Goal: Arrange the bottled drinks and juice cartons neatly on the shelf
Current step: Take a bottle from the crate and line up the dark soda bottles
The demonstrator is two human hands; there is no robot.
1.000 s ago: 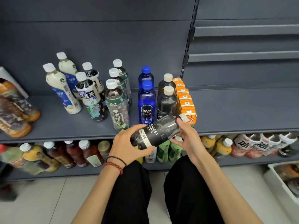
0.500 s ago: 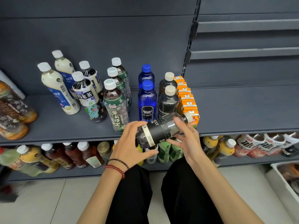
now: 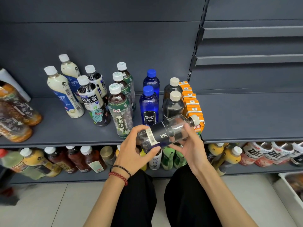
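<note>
A dark soda bottle (image 3: pixel 165 131) with a black label lies tilted in front of the shelf edge, its cap pointing up and right. My left hand (image 3: pixel 134 153) grips its base, and my right hand (image 3: pixel 191 145) holds its upper half from below. Behind it on the grey shelf (image 3: pixel 246 115) stand two dark soda bottles (image 3: pixel 173 105), two blue soda bottles (image 3: pixel 149 105), green-label tea bottles (image 3: pixel 121 112), dark oolong tea bottles (image 3: pixel 93 102) and white milk-drink bottles (image 3: pixel 65 92). A row of orange juice cartons (image 3: pixel 191 102) stands right of the dark bottles.
Amber tea bottles (image 3: pixel 14 118) lie on their sides at the shelf's left end. The lower shelf (image 3: pixel 262 169) holds many mixed bottles. A white crate (image 3: pixel 291 189) stands on the floor at the right. My black-trousered knees (image 3: pixel 136 202) are under my arms.
The bottle has turned in my hands so its barcode side now faces me. It has also risen slightly toward the shelf edge.
</note>
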